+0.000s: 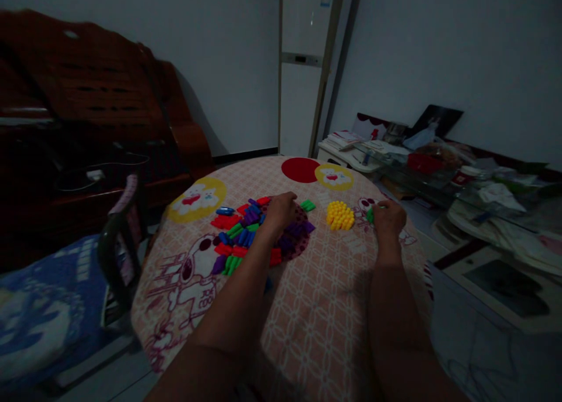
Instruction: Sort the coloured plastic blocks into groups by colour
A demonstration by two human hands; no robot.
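Note:
My left hand [283, 210] is over the right part of a spread of small plastic pieces, its fingers curled together; whatever they hold, if anything, is hidden. Close to its fingertips lies a small group of green pieces [308, 205]. Red pieces [226, 222], blue pieces [246, 239] and purple pieces [298, 229] lie around and under the left forearm. At the table's right side, my right hand [390, 217] is closed on a green plastic piece [370, 215], which shows at its left edge. Between the hands sits a tight cluster of yellow pieces [339, 215].
A patterned cloth covers the round table [307, 308]. On the left stand a chair with a blue cover [52, 302] and a wooden bench [100, 92]. To the right, a glass-topped cabinet [395, 174] carries papers, bags and a cup. A tall white appliance [301, 103] stands behind.

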